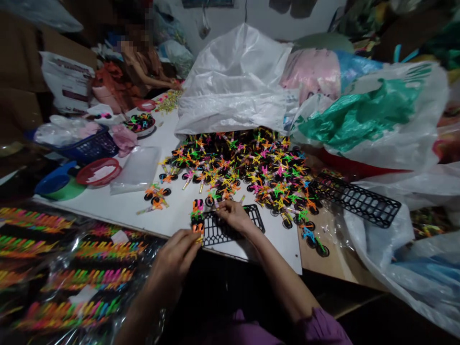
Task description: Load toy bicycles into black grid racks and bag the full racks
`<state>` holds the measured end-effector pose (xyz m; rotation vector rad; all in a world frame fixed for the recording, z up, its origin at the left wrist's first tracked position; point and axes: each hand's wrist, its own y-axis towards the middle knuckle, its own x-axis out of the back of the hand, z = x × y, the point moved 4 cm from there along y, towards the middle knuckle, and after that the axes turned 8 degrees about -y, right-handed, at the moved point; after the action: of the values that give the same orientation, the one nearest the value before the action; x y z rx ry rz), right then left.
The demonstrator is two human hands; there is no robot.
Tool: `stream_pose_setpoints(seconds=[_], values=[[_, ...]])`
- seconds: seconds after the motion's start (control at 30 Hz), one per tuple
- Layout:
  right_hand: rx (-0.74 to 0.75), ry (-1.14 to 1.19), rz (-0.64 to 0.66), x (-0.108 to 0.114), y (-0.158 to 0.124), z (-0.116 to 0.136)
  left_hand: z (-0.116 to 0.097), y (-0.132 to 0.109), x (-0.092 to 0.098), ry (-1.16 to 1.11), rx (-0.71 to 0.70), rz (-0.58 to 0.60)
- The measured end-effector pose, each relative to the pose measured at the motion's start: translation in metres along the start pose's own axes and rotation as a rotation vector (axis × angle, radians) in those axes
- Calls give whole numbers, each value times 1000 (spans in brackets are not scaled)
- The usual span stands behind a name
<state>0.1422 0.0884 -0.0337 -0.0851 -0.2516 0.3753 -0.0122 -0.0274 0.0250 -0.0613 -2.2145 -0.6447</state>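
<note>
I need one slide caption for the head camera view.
Right hand over a black tray, left hand by its corner, near a heap of colourful wheeled toys.

We see small plastic toy bicycles (pixel 280 179) in neon pink, green, yellow, orange, wheels black; rectangular black plastic rack (pixel 219 231), lattice-patterned; flat white tabletop (pixel 172 211); purple cloth sleeve (pixel 321 328).

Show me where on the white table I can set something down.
Bare white tabletop lies between the small toy cluster and the black rack; another patch borders the rack's right end and the front-right corner. It's crowded at the toy heap below the white sack.
</note>
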Motion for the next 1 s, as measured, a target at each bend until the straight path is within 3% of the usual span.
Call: stream_pose_setpoints(seconds=[0.13, 0.33, 0.47, 0.63, 0.73, 0.87, 1.0], values=[[39, -158, -28, -17, -12, -2, 15, 28, 15, 53, 147, -129], [176, -381, -122, -32, 2, -15, 43, 63, -18, 51, 69, 126], [284, -602, -18, -39, 3, -13, 43, 62, -21, 62, 70, 124], [263, -887, 27, -46, 0, -9, 39, 61, -18, 6, 8, 104], [248, -930, 62, -43, 1, -6, 39, 61, -18, 6, -17, 110], [311, -856, 215, -26, -4, 3, 34, 53, -17, 20, -24, 96], [291, -1068, 92, -8, 8, 12, 25, 42, -16, 46, -38, 95]])
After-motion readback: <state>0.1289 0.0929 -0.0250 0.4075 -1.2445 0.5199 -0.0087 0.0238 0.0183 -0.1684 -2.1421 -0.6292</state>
